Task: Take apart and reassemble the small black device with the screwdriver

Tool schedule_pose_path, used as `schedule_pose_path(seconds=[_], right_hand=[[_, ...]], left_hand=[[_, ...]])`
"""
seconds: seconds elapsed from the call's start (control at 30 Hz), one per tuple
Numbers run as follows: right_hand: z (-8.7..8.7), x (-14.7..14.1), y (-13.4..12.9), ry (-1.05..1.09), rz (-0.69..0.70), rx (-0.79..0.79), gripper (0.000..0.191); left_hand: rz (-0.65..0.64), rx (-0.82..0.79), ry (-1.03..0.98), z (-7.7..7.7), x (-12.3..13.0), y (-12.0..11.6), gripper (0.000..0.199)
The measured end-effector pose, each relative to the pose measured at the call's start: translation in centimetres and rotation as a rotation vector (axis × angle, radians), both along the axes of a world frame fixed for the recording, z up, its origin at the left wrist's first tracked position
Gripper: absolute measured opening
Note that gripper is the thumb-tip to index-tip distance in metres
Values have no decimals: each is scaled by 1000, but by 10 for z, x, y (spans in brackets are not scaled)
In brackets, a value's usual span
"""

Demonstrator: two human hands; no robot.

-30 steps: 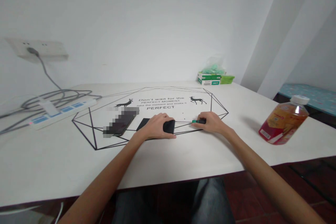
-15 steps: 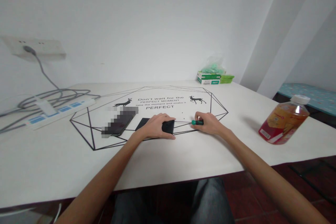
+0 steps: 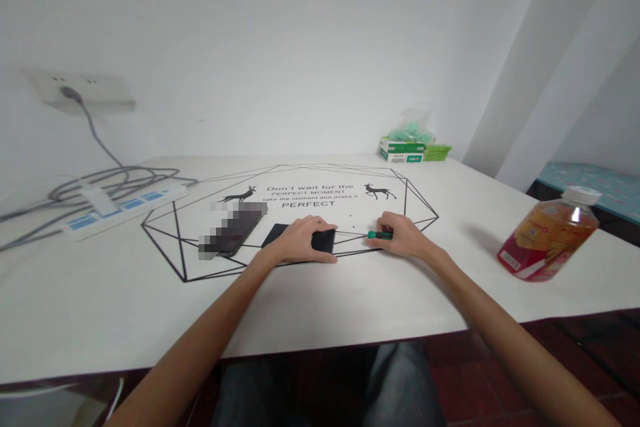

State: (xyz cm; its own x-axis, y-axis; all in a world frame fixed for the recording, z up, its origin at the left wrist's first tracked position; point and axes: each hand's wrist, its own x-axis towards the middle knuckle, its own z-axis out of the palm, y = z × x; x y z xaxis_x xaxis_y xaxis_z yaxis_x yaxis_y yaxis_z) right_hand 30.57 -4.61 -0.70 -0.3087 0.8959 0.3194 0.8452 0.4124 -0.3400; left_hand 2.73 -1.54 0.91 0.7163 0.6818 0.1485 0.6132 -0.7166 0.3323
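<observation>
My left hand (image 3: 306,240) lies over a flat black rectangular case (image 3: 324,241), thumb and fingers gripping its sides near the right end. The palm hides the middle of the case. To the right, my right hand (image 3: 403,235) is closed around a small screwdriver (image 3: 380,235) with a green and black handle. Its thin shaft seems to point left at the case's right edge; I cannot tell whether the tip touches. Two tiny dark specks, too small to name, lie on the white table (image 3: 360,307) just beyond the gap between my hands.
Left of the case lies a dark phone (image 3: 243,230), partly blurred out. A white power strip (image 3: 125,212) with coiled grey cable (image 3: 120,177) is at the far left. A drink bottle (image 3: 550,237) stands at the right. Green-and-white boxes (image 3: 403,149) sit against the wall.
The whole view has shifted slightly, moving the scene a little to the right. Both hands keep their places on the case and screwdriver; the handle's green end looks slightly turned.
</observation>
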Motion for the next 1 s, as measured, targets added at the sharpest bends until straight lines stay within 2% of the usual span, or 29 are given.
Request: schedule_pose_path(seconds=[0.33,0.53,0.87,1.0], right_hand=[[1,-2,-3,-20,-38,-77,31],[3,-3,-5,-61,-55,-53,48],[-2,-5,-2,-35,-111,-23,33],[-3,-5,-2,18,-79,7,31]], left_hand=[[-4,17,-32,-3,0,2,75],[-2,21,-42,-1,0,0,75],[-7,59,-37,-4,1,1,72],[-10,70,-23,-5,1,1,73]])
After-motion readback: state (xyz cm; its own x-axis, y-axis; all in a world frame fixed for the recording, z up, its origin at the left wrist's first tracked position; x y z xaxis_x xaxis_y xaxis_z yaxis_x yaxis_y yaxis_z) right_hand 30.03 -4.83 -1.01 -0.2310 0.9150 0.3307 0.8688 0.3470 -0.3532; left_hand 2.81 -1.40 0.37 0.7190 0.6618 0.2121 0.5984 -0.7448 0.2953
